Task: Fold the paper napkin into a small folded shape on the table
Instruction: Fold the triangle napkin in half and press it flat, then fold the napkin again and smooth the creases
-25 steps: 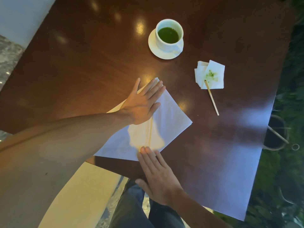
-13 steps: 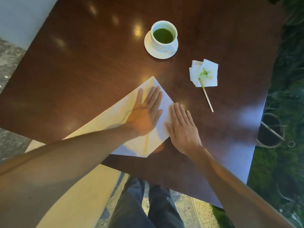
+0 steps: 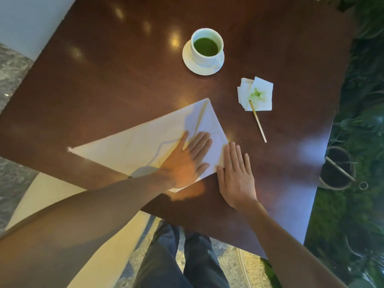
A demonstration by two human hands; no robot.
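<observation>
A white paper napkin (image 3: 133,146) lies flat on the dark wooden table (image 3: 104,80), folded into a long triangle whose sharp tip points left. My left hand (image 3: 187,161) presses palm-down on the napkin's right part, fingers spread. Flat on the table beside it, my right hand (image 3: 236,173) touches the napkin's right edge with its fingers. Neither hand grips anything.
A white cup of green drink on a saucer (image 3: 204,51) stands at the back. A stained, crumpled napkin (image 3: 256,93) with a wooden stick (image 3: 258,122) lies to the right. The table's near edge runs just below my hands; my legs show under it.
My right hand came from the near edge of the napkin to its right side. The napkin went from a wide sheet to a long triangle, and my left hand slid lower along it.
</observation>
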